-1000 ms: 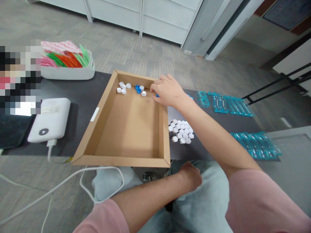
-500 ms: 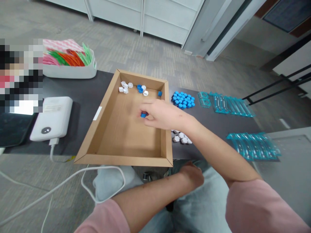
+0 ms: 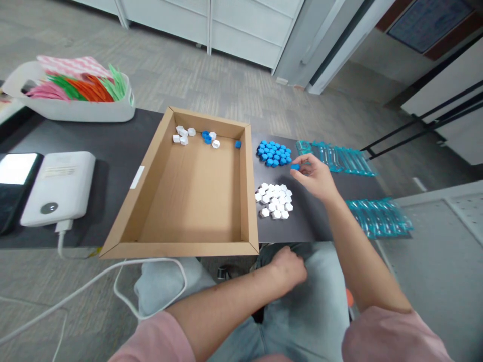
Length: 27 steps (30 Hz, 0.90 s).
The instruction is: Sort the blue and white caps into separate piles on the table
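My right hand [image 3: 311, 176] is over the table, thumb and fingertips pinching a blue hexagonal piece [image 3: 295, 167] at the right edge of the blue cluster. That cluster of blue hexagonal pieces [image 3: 272, 154] lies flat, packed closely together. Nearer to me is a looser group of white hexagonal pieces [image 3: 277, 200]. On my lap rests my left hand [image 3: 289, 269], its fingers curled into a fist with nothing visible in it. Left of both groups, a shallow cardboard tray [image 3: 249, 186] holds several white pieces [image 3: 183, 133] and a few blue pieces [image 3: 207, 137] toward its far side.
Teal-edged clear plastic packs [image 3: 345, 160] lie at the far right, with more packs [image 3: 381, 218] nearer. On the left stand a white power bank [image 3: 60, 186] with a cable, a phone [image 3: 17, 181] and a white basket [image 3: 94, 113] of coloured fuzzy sticks.
My right hand has moved from above the cardboard tray rightward to the blue cluster, with a blue piece still in its fingers. My left hand stays on my lap. The view has shifted slightly right.
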### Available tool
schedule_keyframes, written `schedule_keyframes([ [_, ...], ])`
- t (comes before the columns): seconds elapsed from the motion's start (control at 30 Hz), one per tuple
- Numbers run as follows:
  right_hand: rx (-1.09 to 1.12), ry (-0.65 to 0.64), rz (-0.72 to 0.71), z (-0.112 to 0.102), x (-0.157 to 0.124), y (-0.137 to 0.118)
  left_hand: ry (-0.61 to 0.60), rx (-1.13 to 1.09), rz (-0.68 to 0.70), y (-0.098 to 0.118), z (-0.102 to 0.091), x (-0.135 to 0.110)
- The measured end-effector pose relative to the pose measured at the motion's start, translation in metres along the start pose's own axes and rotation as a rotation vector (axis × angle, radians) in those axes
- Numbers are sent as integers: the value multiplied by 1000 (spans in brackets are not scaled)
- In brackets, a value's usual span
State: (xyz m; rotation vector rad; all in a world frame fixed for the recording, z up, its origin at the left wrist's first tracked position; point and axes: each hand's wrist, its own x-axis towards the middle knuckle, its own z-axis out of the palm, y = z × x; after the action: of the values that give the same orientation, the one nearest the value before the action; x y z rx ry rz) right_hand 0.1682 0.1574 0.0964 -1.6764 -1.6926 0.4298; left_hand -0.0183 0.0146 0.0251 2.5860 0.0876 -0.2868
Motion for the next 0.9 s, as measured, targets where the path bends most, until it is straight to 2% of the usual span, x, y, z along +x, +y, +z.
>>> schedule_keyframes([
  [0.1,-101,15,36,5,-4,21,-8,12,7,-1,0,-2],
  [0.2,-194,36,49,11,-3,26,-20,18,10,-2,-1,-2],
  [0.3,-294,-5,40,17,0,22,-36,32,3,-2,-1,-1],
  [0.4,-348,-30,-36,20,2,15,-41,37,2,-1,-3,-2],
  [0.63,-369,13,-115,15,12,9,-43,18,-7,-1,-7,-8],
  [0.77,-300,66,-169,14,27,-17,-28,4,-2,0,-6,-8],
  [0.9,-331,-40,-321,34,53,-77,-13,-6,-4,2,-4,-5],
])
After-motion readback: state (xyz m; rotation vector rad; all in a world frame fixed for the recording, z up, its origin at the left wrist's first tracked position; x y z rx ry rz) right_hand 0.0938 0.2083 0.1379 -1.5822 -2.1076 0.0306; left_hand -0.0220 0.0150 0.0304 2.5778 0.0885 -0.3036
